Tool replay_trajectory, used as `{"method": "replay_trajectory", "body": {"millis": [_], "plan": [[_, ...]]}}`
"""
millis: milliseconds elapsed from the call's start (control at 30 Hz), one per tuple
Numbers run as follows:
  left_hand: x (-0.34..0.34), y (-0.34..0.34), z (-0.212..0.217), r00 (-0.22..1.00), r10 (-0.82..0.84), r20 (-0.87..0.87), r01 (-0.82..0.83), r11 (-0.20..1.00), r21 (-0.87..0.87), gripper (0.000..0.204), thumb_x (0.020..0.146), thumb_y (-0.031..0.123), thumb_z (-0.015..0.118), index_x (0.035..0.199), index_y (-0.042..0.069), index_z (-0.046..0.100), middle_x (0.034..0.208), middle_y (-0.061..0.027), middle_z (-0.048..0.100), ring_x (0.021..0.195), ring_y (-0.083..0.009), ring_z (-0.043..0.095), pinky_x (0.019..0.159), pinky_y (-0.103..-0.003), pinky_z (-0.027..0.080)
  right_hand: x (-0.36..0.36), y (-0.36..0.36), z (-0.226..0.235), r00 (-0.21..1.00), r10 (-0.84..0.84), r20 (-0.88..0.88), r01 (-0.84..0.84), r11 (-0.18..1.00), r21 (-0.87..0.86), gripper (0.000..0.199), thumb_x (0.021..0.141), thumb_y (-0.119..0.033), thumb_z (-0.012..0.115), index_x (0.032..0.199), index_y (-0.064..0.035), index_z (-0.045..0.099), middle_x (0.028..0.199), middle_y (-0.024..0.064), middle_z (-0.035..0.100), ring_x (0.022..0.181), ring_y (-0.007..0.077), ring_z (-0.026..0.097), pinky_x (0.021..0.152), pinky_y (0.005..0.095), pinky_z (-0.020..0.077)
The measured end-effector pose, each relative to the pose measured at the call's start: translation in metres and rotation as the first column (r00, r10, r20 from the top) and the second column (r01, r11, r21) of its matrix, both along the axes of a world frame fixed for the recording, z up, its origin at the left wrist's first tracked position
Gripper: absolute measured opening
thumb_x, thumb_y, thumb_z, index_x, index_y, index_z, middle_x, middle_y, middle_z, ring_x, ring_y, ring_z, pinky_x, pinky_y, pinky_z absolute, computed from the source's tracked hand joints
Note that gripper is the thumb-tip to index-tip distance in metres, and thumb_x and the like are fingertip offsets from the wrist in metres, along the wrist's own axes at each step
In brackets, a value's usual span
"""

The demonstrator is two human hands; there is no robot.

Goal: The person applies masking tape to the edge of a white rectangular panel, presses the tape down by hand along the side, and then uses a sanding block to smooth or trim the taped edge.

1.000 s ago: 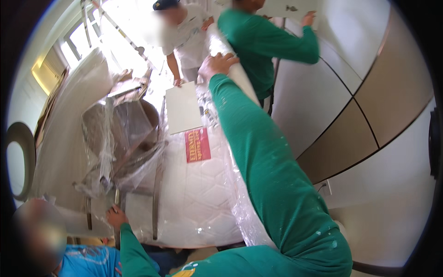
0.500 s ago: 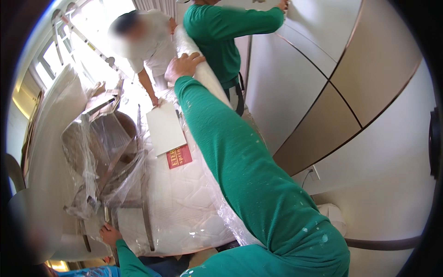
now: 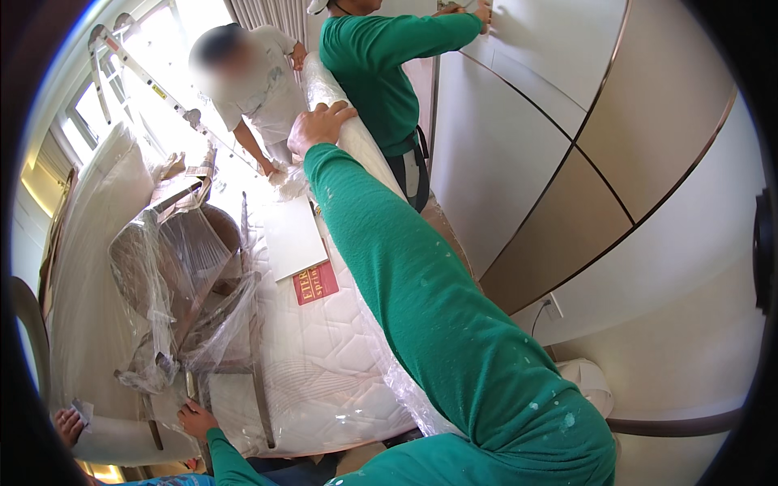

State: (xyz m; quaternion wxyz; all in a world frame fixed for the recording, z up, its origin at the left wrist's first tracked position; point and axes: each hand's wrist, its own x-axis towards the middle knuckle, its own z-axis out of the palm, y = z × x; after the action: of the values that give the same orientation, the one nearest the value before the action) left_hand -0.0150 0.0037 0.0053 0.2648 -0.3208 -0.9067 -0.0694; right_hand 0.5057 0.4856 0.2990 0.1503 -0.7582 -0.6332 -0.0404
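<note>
Two hands are working apart. Left hand (image 3: 197,419) is closing around a chair leg (image 3: 191,387) near the mattress's near-left corner — fingers curling round it, little gap showing. Right hand (image 3: 322,128) is bending its fingers over the upper edge of a plastic-wrapped white slab (image 3: 365,146); the hand is partly closed on it, thumb pressure cannot be told.

The plastic-covered chair (image 3: 194,243) is lying tipped on the left half of the mattress (image 3: 332,381), its legs pointing toward the near edge. A tall wrapped bulk (image 3: 89,275) is rising along the left edge, leaving the chair little space on that side. The slab is running along the right edge, the green sleeve (image 3: 429,300) crossing in front of it. Bare quilting is stretching between the chair's right-hand leg (image 3: 263,397) and the slab — the widest open room, reaching down to the near edge.

Farther up, a white board (image 3: 292,235) is lying flat, its lower corner partly covering a red label (image 3: 316,282). A co-worker in a white shirt (image 3: 271,93) is reaching toward crumpled plastic (image 3: 290,185) beyond the board. Another co-worker in green (image 3: 373,81) is standing between the slab and the cabinet panels (image 3: 527,194).
</note>
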Motion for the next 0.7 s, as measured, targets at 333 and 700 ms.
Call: {"method": "replay_trajectory", "body": {"millis": [333, 700], "plan": [[0.006, 0.007, 0.001, 0.991, -0.093, -0.094, 0.104, 0.988, 0.114, 0.048, 0.107, 0.045, 0.050, 0.099, 0.003, 0.072, 0.104, -0.0185, 0.067, 0.095, -0.0430, 0.065, 0.081, -0.056, 0.051, 0.007, 0.000, -0.011, 0.997, 0.028, 0.079, -0.037, 0.992, 0.117, 0.050, 0.094, -0.046, 0.060, 0.135, -0.0206, 0.072, 0.147, 0.0160, 0.061, 0.139, 0.0528, 0.045, 0.111, 0.0768, 0.0228], [0.005, -0.006, 0.006, 1.000, -0.025, -0.015, 0.026, 0.998, 0.060, 0.051, 0.108, 0.050, 0.044, 0.107, 0.007, 0.071, 0.110, -0.0148, 0.064, 0.105, -0.0398, 0.062, 0.086, -0.057, 0.049, -0.003, 0.010, -0.019, 0.998, 0.042, 0.042, -0.044, 0.998, 0.036, 0.062, 0.081, -0.035, 0.065, 0.141, -0.0191, 0.067, 0.154, 0.0123, 0.054, 0.144, 0.0549, 0.038, 0.112, 0.0784, 0.0192]]}}
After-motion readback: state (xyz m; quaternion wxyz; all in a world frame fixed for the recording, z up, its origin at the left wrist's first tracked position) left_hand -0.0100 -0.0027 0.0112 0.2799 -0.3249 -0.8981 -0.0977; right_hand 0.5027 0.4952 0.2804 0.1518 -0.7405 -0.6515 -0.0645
